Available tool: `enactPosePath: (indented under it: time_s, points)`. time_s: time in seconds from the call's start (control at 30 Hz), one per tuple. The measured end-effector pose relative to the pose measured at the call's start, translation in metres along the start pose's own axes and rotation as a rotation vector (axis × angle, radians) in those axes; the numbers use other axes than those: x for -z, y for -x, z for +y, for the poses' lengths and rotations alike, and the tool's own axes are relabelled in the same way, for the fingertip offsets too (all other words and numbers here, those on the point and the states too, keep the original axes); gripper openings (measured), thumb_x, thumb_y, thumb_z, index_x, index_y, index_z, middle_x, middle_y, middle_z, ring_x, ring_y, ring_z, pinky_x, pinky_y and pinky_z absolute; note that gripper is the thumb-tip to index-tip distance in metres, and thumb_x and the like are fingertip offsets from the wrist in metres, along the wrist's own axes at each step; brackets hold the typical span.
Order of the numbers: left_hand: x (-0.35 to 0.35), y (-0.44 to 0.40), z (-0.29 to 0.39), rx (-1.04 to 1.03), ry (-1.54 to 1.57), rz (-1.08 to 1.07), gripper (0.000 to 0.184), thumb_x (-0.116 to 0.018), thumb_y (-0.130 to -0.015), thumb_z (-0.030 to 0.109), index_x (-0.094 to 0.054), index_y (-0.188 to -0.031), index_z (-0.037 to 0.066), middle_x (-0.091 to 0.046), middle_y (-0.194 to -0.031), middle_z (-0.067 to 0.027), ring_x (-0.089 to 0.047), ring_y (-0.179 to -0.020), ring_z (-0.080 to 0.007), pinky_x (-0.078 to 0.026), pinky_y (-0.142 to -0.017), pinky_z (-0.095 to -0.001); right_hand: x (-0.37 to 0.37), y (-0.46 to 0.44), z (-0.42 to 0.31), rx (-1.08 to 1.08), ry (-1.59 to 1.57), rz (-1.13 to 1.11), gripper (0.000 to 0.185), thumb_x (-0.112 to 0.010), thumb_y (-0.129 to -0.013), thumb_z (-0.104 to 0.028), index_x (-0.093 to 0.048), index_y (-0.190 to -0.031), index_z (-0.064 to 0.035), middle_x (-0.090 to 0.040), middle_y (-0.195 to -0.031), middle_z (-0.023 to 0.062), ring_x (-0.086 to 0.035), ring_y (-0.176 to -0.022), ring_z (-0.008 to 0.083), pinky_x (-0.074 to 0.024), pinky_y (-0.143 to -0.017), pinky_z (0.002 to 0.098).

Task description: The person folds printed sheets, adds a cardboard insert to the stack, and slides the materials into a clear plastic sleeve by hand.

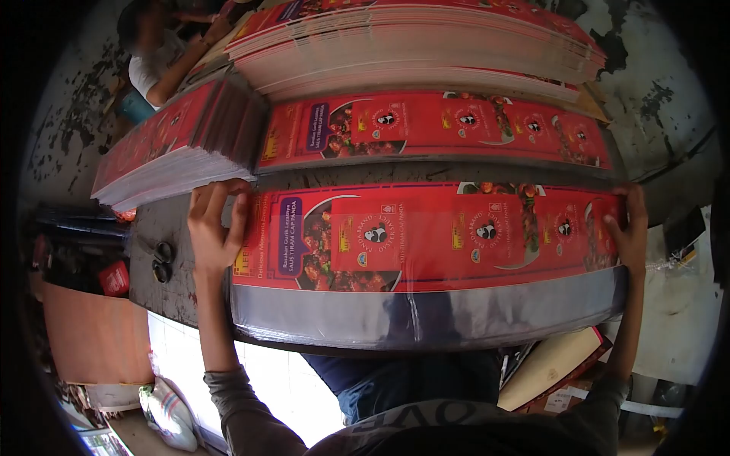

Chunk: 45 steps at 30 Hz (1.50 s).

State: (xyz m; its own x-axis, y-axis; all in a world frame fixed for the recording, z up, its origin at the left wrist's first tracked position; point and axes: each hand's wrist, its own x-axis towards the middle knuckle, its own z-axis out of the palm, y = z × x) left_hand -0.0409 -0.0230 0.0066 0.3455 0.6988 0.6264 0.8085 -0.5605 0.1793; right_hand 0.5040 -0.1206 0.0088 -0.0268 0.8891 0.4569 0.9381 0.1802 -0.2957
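From my end, I see the sheet (430, 239) at the table's (179, 228) near edge, long axis spanning left to right between my left hand (217, 232) and right hand (631, 232). Both touch its ends; I can't tell whether they pinch. Glossy red print, clear creased plastic (525, 308).

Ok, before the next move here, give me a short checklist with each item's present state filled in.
1. Left-hand grip at the left end of the front SAUS TIRAM CAP PANDA sheet: ok.
2. Right-hand grip at its right end: ok.
3. Clear plastic along the near edge free of creases: not ok, creases show.
4. Scissors clear of the sheet: ok, left of it on the table.
5. Just one sheet between the hands: cannot tell.
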Motion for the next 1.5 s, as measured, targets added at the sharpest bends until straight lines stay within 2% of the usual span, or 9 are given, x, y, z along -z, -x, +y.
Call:
enactPosePath:
  time_s: [0.33, 0.67, 0.87, 0.97, 1.17, 1.23, 1.37, 1.43, 1.5]
  points:
    - [0.0, 0.001, 0.001, -0.015, 0.007, 0.018, 0.008, -0.052, -0.079, 0.004, -0.06, -0.082, 0.002, -0.061, -0.077, -0.0099, -0.053, -0.074, -0.0284, -0.041, -0.074, -0.0359, -0.003, 0.002, 0.003, -0.004, -0.052, 0.032, 0.04, -0.068, -0.064, -0.013, -0.048, -0.096, 0.0008, -0.046, -0.088, 0.0124, -0.049, -0.084, 0.0266, -0.0388, -0.076, 0.0304]
    - [-0.001, 0.002, 0.004, 0.019, -0.005, 0.049, 0.006, -0.056, -0.079, 0.005, -0.061, -0.078, 0.003, -0.061, -0.075, -0.0078, -0.053, -0.072, -0.0257, -0.041, -0.073, -0.034, -0.002, 0.003, 0.004, -0.055, -0.048, 0.012, 0.037, -0.069, -0.063, -0.011, -0.046, -0.089, 0.0005, -0.045, -0.081, 0.0104, -0.047, -0.078, 0.0241, -0.0382, -0.072, 0.0297]
    - [0.001, 0.002, 0.003, 0.028, -0.01, -0.001, 0.007, -0.057, -0.079, 0.006, -0.061, -0.084, 0.003, -0.062, -0.077, -0.0071, -0.053, -0.073, -0.0244, -0.041, -0.073, -0.0331, -0.001, 0.004, -0.003, 0.0, 0.013, 0.077, 0.036, -0.072, -0.064, -0.016, -0.049, -0.085, 0.0012, -0.044, -0.081, 0.0115, -0.048, -0.078, 0.0269, -0.0389, -0.072, 0.0306]
    - [0.004, 0.0, 0.007, 0.122, 0.098, 0.009, 0.01, -0.059, -0.077, 0.008, -0.061, -0.086, 0.003, -0.062, -0.076, -0.0073, -0.054, -0.074, -0.0235, -0.041, -0.074, -0.0335, -0.002, 0.005, -0.003, 0.03, 0.022, 0.108, 0.035, -0.073, -0.064, -0.017, -0.05, -0.083, 0.0017, -0.044, -0.08, 0.0121, -0.048, -0.077, 0.0281, -0.0393, -0.071, 0.0312]
    - [0.006, -0.001, 0.008, -0.022, 0.176, -0.058, 0.014, -0.062, -0.072, 0.013, -0.061, -0.082, 0.003, -0.059, -0.073, -0.0072, -0.055, -0.072, -0.0234, -0.041, -0.07, -0.0318, 0.002, 0.009, -0.003, -0.076, -0.026, 0.053, 0.033, -0.072, -0.066, -0.016, -0.051, -0.085, 0.002, -0.046, -0.081, 0.0117, -0.049, -0.076, 0.025, -0.0396, -0.071, 0.0312]
    - [0.006, -0.002, 0.009, -0.081, 0.156, -0.088, 0.013, -0.062, -0.071, 0.012, -0.06, -0.08, 0.003, -0.057, -0.07, -0.0074, -0.055, -0.068, -0.0237, -0.04, -0.067, -0.0313, 0.002, 0.006, -0.005, -0.088, -0.012, 0.002, 0.031, -0.067, -0.068, -0.012, -0.05, -0.089, 0.0021, -0.047, -0.085, 0.0104, -0.048, -0.083, 0.0213, -0.0384, -0.077, 0.0287]
    - [0.006, -0.001, 0.008, -0.092, 0.142, -0.078, 0.012, -0.062, -0.069, 0.01, -0.06, -0.078, 0.003, -0.055, -0.068, -0.0075, -0.054, -0.064, -0.0234, -0.041, -0.062, -0.032, -0.001, 0.003, -0.007, -0.026, -0.036, 0.05, 0.03, -0.065, -0.069, -0.012, -0.05, -0.09, 0.002, -0.047, -0.084, 0.0096, -0.048, -0.083, 0.0211, -0.0387, -0.076, 0.0284]
    - [0.005, -0.001, 0.008, -0.128, 0.148, -0.046, 0.009, -0.062, -0.07, 0.008, -0.06, -0.076, 0.002, -0.055, -0.066, -0.0078, -0.053, -0.06, -0.0232, -0.041, -0.057, -0.0319, -0.001, 0.004, -0.006, -0.016, -0.006, 0.064, 0.035, -0.069, -0.069, -0.018, -0.051, -0.091, 0.0013, -0.049, -0.083, 0.0116, -0.052, -0.079, 0.0259, -0.0409, -0.074, 0.0313]
    - [0.005, -0.001, 0.008, -0.142, 0.126, -0.043, 0.008, -0.062, -0.07, 0.007, -0.06, -0.076, 0.002, -0.055, -0.065, -0.0079, -0.053, -0.058, -0.023, -0.042, -0.055, -0.0315, 0.0, 0.004, -0.005, -0.02, 0.0, 0.058, 0.034, -0.069, -0.069, -0.017, -0.051, -0.091, 0.0011, -0.049, -0.083, 0.0117, -0.052, -0.079, 0.0261, -0.0409, -0.073, 0.0312]
